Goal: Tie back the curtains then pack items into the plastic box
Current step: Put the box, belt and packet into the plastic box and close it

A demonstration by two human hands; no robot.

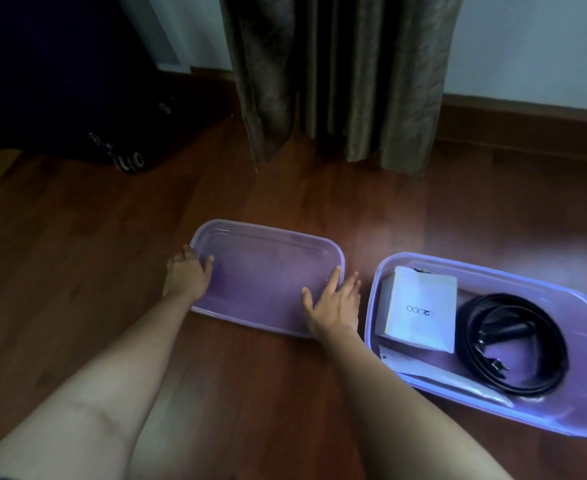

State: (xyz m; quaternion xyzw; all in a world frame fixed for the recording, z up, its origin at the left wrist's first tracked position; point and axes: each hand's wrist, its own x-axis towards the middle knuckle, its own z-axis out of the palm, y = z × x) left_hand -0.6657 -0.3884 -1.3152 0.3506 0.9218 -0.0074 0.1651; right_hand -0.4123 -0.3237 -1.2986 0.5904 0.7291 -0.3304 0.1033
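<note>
My forearms: both reach up from the bottom of the frame to the lid, bare.
Left hand (186, 275): at the lid's left rim; thumb lies on top, fingers curl round the far-left corner, gripping it.
Right hand (335, 303): at the lid's near-right corner; fingers (352, 282) straight and spread, lying across the rim, thumb flat on top, not clasping.
Lid (264, 271): translucent purple, flat on the floor at centre frame, between my two hands.
Plastic box (562, 415): lower right of the frame, uncovered, just beside the lid and my right hand, not touching either.
Inside the box: a white packet (420, 306) at its left end, a coiled black cord (513, 344) to its right, a flat pale sleeve (441, 374) along the near wall.
Floor (77, 254): dark red-brown wood boards.
Curtains (340, 74): top centre, brown folds hanging to the floor beyond the lid.
Suitcase (60, 81): upper left, dark, a wheel showing at its base.
Wall (527, 39): pale, upper right, with a brown skirting board (527, 116).
</note>
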